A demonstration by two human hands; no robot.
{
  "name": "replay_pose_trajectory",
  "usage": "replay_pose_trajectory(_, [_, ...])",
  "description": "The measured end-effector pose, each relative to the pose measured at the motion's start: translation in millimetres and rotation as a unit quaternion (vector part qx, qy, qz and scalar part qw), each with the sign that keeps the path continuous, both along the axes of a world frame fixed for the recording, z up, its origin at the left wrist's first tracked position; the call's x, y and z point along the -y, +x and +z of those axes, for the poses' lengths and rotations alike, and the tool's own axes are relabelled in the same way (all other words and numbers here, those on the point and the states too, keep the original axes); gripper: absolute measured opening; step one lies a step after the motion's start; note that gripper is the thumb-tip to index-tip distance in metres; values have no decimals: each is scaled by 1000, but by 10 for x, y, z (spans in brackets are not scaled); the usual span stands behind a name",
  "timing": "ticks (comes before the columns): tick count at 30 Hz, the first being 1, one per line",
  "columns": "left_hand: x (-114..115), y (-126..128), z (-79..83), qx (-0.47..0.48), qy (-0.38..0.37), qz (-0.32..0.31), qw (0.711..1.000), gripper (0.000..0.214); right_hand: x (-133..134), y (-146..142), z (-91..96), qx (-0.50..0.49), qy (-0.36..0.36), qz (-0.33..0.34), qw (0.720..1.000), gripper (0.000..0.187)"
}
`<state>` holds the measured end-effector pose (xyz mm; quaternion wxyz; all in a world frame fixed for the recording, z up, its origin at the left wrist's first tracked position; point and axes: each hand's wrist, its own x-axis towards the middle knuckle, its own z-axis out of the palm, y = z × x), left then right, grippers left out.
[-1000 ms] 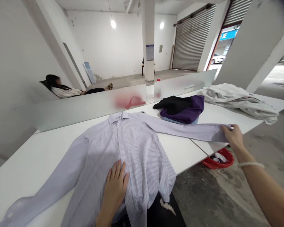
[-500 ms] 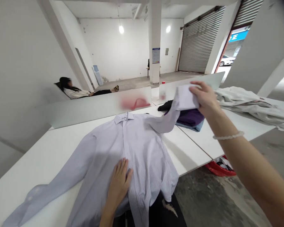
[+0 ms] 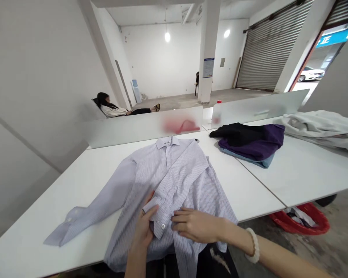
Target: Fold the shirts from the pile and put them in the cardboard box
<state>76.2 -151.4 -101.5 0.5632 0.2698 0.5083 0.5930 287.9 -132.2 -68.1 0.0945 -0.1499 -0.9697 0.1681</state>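
Observation:
A striped pale lilac button-up shirt [image 3: 150, 166] lies front up on the white table, its collar away from me and its hem over the near edge. One sleeve is folded across its front, down to the buttoned cuff [image 3: 160, 216]. My left hand [image 3: 143, 227] pinches that cuff, thumb on top and the other fingers partly hidden behind it. Right of the cuff, my right hand [image 3: 195, 224] rests on the shirt with fingers stretched out, holding nothing. The other sleeve [image 3: 95, 212] spreads out to the left.
Folded black, purple and blue clothes [image 3: 249, 143] are stacked on the table [image 3: 258, 197] at right, with a pale cloth heap [image 3: 324, 127] beyond. Frosted dividers [image 3: 145, 125] stand along the back. A red-lined bin [image 3: 321, 224] sits below. Behind, a person [image 3: 113, 108] reclines.
My right hand has brought the raised sleeve down across the shirt front and let it go. My left hand has taken hold of its cuff. The view has turned slightly left.

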Motion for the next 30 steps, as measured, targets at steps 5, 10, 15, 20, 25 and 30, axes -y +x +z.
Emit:
replay_pose_trajectory(5, [-37, -60, 198, 148, -1, 98, 984, 41, 3, -122, -196, -31, 57, 65, 996, 37])
replay_pose_trajectory(10, [-42, -242, 313, 132, 16, 135, 982, 46, -711, -120, -266, -14, 41, -131, 990, 31])
replay_pose_trajectory(15, [-8, -324, 54, 16, -1, 152, 988, 53, -1745, 428, -232, -40, 35, -385, 921, 29])
replay_pose_trajectory(20, [-33, -276, -220, -287, 89, 97, 949, 48, -2099, 959, -302, -49, 11, -475, 878, 41])
replay_pose_trajectory(25, [-55, -180, -249, -432, 108, 89, 891, 45, -1956, 1069, -424, -47, -15, -462, 885, 41])
replay_pose_trajectory(30, [78, -166, -201, -458, 111, 105, 876, 46, -1108, 1187, -371, -71, -41, -434, 897, 38])
